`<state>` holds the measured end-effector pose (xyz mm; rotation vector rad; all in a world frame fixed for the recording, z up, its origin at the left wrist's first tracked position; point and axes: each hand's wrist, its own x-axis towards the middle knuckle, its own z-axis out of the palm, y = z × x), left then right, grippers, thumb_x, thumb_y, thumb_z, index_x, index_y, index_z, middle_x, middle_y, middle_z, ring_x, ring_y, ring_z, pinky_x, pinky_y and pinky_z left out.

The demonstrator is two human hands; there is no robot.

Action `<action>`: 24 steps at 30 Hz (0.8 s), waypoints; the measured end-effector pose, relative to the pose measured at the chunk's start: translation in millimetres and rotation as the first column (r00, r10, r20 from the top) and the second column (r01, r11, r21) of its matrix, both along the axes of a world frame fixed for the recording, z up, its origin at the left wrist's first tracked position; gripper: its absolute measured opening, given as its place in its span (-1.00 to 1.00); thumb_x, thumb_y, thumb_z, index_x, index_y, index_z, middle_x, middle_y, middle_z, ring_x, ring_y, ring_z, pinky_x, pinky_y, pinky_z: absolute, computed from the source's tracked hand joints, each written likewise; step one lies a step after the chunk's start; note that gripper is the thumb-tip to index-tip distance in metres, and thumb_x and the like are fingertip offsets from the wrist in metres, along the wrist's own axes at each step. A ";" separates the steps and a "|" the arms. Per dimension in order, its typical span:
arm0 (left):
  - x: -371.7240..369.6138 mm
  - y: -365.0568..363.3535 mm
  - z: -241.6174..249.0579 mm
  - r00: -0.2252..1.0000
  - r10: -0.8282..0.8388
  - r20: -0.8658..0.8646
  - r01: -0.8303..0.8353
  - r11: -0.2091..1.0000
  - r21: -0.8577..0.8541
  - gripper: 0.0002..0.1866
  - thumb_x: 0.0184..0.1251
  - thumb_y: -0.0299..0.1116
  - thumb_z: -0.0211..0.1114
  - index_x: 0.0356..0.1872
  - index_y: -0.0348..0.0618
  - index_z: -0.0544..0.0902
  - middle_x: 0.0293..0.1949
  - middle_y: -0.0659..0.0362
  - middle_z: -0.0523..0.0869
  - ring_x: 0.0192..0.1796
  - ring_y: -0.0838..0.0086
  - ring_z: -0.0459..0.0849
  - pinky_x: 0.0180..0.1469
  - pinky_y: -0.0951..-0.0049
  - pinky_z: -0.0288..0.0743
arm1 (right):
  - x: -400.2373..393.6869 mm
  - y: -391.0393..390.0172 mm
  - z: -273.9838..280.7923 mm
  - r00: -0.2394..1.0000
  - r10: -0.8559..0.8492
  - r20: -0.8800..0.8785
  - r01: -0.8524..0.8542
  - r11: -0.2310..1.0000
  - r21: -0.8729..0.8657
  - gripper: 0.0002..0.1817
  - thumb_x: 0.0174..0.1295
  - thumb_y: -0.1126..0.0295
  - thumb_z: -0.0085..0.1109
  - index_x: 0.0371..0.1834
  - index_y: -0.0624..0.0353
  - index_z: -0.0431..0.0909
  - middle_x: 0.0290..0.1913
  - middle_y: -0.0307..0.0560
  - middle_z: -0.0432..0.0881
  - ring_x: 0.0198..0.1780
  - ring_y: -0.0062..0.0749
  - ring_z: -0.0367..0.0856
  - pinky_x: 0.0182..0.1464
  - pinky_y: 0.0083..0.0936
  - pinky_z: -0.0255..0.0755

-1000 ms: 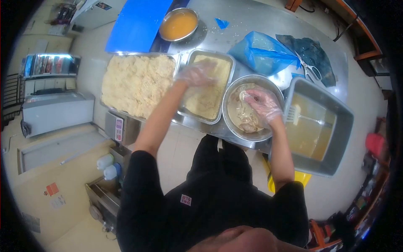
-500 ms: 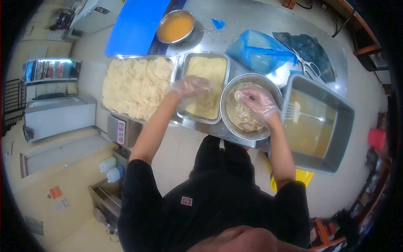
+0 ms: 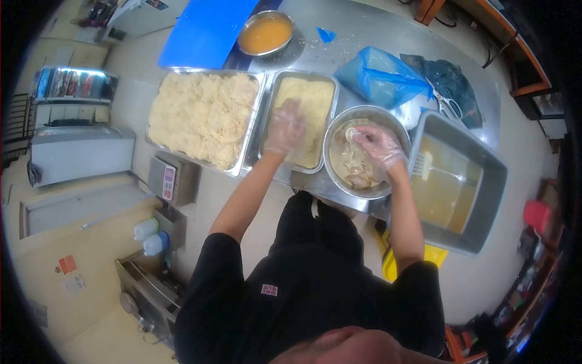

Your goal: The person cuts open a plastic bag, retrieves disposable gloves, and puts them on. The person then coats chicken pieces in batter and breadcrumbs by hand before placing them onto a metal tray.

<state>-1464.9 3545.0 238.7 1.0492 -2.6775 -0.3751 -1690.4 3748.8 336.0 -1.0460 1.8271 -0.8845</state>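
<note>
My left hand (image 3: 287,128), in a clear plastic glove, is over the near left part of a metal tray of breadcrumbs (image 3: 312,97). Motion smears its fingers, so their hold cannot be made out. Over a round steel bowl (image 3: 330,159), my gloved right hand (image 3: 381,147) pinches a pale, wet, batter-coated piece (image 3: 351,134), perhaps meat. More coated pieces (image 3: 359,180) lie in the cloudy liquid below. To the left, a larger metal tray (image 3: 259,100) is heaped with crumbed pieces (image 3: 203,118).
Right of the bowl stands a grey tub (image 3: 497,182) of yellowish liquid with a slotted turner (image 3: 445,168). Behind are a blue plastic bag (image 3: 379,76), scissors (image 3: 447,104), a bowl of orange liquid (image 3: 265,33) and a blue board (image 3: 206,33). A scale (image 3: 173,179) sits at front left.
My left hand has come from the edge between the two trays to lie over the breadcrumbs. My right hand stays at the bowl with the coated piece. The view has shifted slightly.
</note>
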 end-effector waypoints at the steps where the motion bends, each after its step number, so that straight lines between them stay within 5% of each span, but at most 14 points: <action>1: 6.9 1.1 7.0 0.994 0.067 0.082 -0.073 0.994 0.076 -0.38 0.46 0.10 0.12 0.32 -0.16 0.54 0.29 -0.13 0.60 0.34 -0.13 0.52 0.42 0.04 0.35 | 1.0 0.4 4.7 1.000 -0.006 0.001 0.006 1.000 0.008 -0.49 0.31 0.00 0.31 0.14 0.16 0.69 0.07 0.03 0.73 0.05 -0.23 0.68 0.18 -0.37 0.49; 4: 12.2 -11.8 2.7 0.952 0.155 0.263 -0.238 0.917 0.320 -0.35 0.39 0.17 0.18 0.26 -0.15 0.59 0.18 -0.13 0.66 0.26 0.01 0.61 0.33 0.04 0.41 | 3.6 0.0 9.2 1.000 -0.004 -0.011 0.004 1.000 0.005 -0.49 0.30 0.01 0.33 0.13 0.17 0.70 0.06 0.05 0.73 0.05 -0.21 0.68 0.18 -0.37 0.49; 7: -8.1 -17.6 45.4 0.861 -0.024 0.508 -0.221 0.882 0.416 -0.39 0.31 0.19 0.25 0.15 -0.08 0.69 0.06 -0.07 0.74 0.17 0.03 0.66 0.31 0.12 0.44 | 2.5 1.4 4.0 0.997 0.028 -0.069 -0.029 1.000 -0.010 -0.51 0.31 0.03 0.34 0.11 0.18 0.70 0.03 0.05 0.74 0.02 -0.22 0.68 0.15 -0.37 0.49; 10: 17.9 -6.9 31.8 0.975 0.003 0.223 -0.050 0.977 0.209 -0.41 0.24 0.22 0.32 0.05 -0.06 0.75 0.01 -0.01 0.78 0.14 0.09 0.69 0.27 0.19 0.50 | 5.5 0.0 14.2 0.993 0.038 -0.116 -0.041 0.999 -0.019 -0.54 0.33 0.05 0.33 0.09 0.20 0.71 0.01 0.03 0.74 0.00 -0.26 0.68 0.12 -0.39 0.50; 13: 18.5 21.3 112.2 0.972 -0.008 0.236 -0.062 0.956 0.287 -0.39 0.23 0.21 0.34 0.08 -0.08 0.74 0.06 0.04 0.77 0.13 0.13 0.70 0.23 0.26 0.54 | 9.2 -0.2 21.5 1.000 0.003 -0.029 -0.004 1.000 -0.016 -0.57 0.35 0.08 0.32 0.08 0.21 0.71 -0.01 0.00 0.74 -0.02 -0.35 0.67 0.09 -0.41 0.49; 19: 43.8 17.7 125.8 0.989 -0.047 -0.137 0.079 0.968 0.236 -0.50 0.28 0.03 0.44 0.09 -0.09 0.73 0.09 0.03 0.75 0.13 0.25 0.72 0.15 0.30 0.60 | 9.6 -2.0 14.8 0.999 0.041 -0.036 -0.042 0.999 -0.035 -0.61 0.36 0.14 0.32 0.07 0.20 0.72 -0.09 -0.06 0.76 -0.05 -0.44 0.67 0.05 -0.45 0.50; 22: 59.3 8.9 137.2 0.946 0.202 -0.254 -0.045 0.857 0.513 -0.61 0.31 -0.12 0.46 0.05 -0.11 0.73 -0.13 0.23 0.79 -0.07 0.53 0.71 -0.02 0.47 0.62 | 6.1 -1.5 3.3 1.000 0.010 0.003 -0.010 0.999 -0.032 -0.62 0.35 0.16 0.33 0.06 0.20 0.72 -0.12 -0.07 0.77 -0.07 -0.44 0.67 0.04 -0.45 0.51; 24: 77.2 -4.4 155.2 0.902 0.283 -0.328 -0.087 0.860 0.503 -0.62 0.30 -0.18 0.49 0.06 -0.11 0.72 -0.21 0.28 0.78 -0.16 0.59 0.69 -0.12 0.51 0.63 | 2.8 -1.3 -8.1 0.999 -0.024 0.047 0.026 0.999 -0.032 -0.63 0.35 0.16 0.33 0.06 0.20 0.73 -0.11 -0.07 0.77 -0.07 -0.43 0.68 0.05 -0.44 0.51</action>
